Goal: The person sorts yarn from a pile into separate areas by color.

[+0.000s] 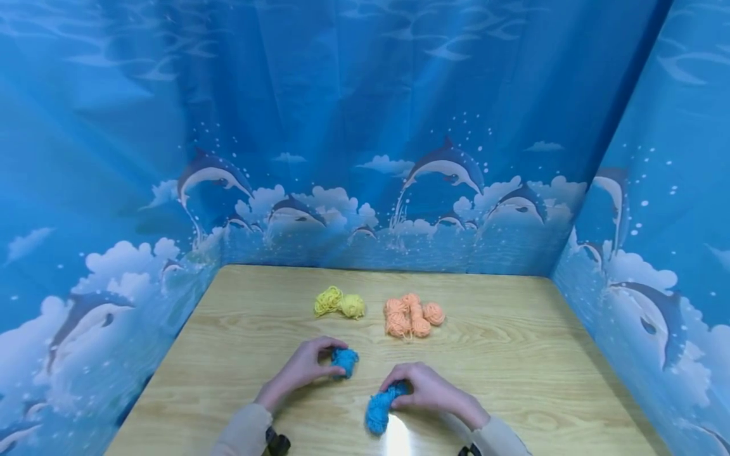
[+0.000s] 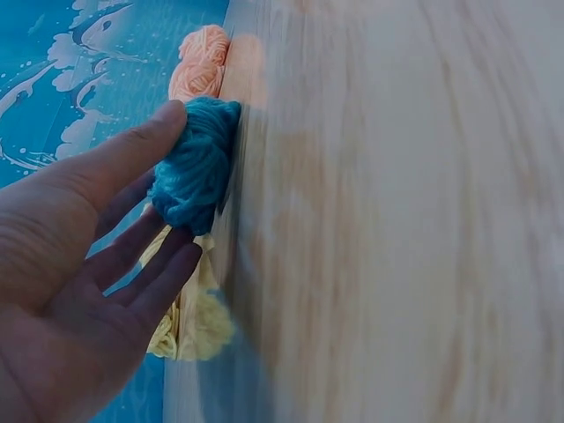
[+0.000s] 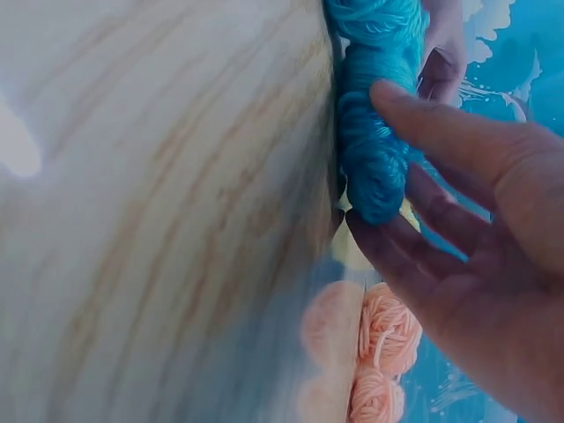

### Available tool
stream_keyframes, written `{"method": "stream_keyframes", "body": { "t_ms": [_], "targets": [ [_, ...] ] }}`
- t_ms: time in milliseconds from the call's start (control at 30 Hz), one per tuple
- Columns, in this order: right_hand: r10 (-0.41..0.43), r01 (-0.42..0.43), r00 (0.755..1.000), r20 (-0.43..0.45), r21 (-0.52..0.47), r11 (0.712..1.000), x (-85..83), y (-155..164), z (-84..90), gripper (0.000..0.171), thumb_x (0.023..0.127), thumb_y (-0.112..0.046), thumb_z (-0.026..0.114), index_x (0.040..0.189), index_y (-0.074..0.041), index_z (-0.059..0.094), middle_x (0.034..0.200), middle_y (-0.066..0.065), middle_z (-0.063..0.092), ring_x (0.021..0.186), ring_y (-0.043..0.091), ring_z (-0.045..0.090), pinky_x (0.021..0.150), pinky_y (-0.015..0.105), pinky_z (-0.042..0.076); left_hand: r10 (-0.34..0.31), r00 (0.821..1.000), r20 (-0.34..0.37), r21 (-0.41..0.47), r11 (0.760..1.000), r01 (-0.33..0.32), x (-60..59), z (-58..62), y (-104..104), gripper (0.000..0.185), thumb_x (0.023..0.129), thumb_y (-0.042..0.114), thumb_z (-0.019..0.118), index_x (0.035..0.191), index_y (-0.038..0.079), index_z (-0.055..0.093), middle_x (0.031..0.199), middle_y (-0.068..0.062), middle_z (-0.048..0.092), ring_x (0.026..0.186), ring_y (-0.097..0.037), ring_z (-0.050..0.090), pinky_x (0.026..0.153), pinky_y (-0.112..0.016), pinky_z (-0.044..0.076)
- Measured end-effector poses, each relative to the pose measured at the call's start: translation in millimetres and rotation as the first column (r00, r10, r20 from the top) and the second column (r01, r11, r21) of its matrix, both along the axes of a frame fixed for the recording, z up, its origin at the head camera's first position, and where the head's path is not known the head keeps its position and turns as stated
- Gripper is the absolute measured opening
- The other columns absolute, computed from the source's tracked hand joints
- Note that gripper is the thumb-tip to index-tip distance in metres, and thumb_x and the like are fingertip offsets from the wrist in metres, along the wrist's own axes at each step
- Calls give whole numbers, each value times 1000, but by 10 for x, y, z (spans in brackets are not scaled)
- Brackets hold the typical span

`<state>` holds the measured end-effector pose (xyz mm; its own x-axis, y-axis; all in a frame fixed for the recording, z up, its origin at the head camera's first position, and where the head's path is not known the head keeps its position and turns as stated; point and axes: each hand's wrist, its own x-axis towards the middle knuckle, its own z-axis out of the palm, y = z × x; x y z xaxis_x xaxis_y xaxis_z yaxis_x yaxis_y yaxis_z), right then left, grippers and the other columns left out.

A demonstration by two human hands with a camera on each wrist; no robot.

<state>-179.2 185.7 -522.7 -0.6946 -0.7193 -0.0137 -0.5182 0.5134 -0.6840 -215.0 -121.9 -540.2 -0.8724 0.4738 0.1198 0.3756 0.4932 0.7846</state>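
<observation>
In the head view my left hand (image 1: 308,364) pinches a small blue yarn ball (image 1: 345,361) between thumb and fingers, low over the table or on it. The left wrist view has the thumb on the near side of this blue ball (image 2: 196,166), other fingers spread below. To the right and nearer, my right hand (image 1: 424,389) holds the far end of a longer blue yarn bundle (image 1: 379,411). Up close in the right wrist view, thumb and fingers sit around the bundle's end (image 3: 374,154); whether it is one bundle or two balls touching, I cannot tell.
Behind the hands, two yellow yarn balls (image 1: 352,306) lie side by side on the wooden table (image 1: 256,329). Right of them is a cluster of several peach yarn balls (image 1: 421,327). A blue dolphin-print curtain (image 1: 342,126) hangs around the back and sides.
</observation>
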Motion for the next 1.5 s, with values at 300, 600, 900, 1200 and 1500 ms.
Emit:
{"method": "stream_keyframes", "body": {
  "t_ms": [300,600,900,1200,1500],
  "targets": [
    [-11,10,999,-53,-2,1000,-5,-33,-8,30,85,-22,81,115,-21,75,110,-12,69,101,1,61,91,24,53,21,1000,-11,-3,1000,-21,-11,-21,17,49,80,30,86,123,11,70,120,-4,71,112,-24,66,99,-42,55],
    [-14,13,1000,-23,-10,1000,-4,-123,-61,33,85,-25,82,117,-24,74,111,-15,69,103,0,62,93,23,53,29,999,41,43,999,-31,7,-9,37,48,82,26,86,123,8,69,121,-6,70,112,-27,66,97,-43,56],
    [-80,79,997,-19,-47,996,-21,-152,-59,32,86,-20,81,117,-19,73,104,-14,68,92,-2,60,82,20,54,62,998,20,30,998,-62,-15,-46,72,48,80,29,87,121,10,70,120,-5,70,114,-28,65,100,-46,54],
    [-208,203,978,-33,-115,972,-136,-191,7,36,86,-20,82,120,-15,71,104,-6,67,91,7,62,80,23,57,67,996,66,39,997,-69,-56,-64,88,50,81,27,87,123,7,67,120,-8,68,111,-27,66,96,-42,57],
    [-347,332,937,-44,-200,922,-203,-272,47,34,86,-15,81,118,-11,71,104,-1,68,88,11,64,75,24,57,64,995,83,56,996,-69,-55,-64,104,50,80,26,87,122,6,67,120,-9,68,112,-29,66,96,-39,57]
  ]
}}
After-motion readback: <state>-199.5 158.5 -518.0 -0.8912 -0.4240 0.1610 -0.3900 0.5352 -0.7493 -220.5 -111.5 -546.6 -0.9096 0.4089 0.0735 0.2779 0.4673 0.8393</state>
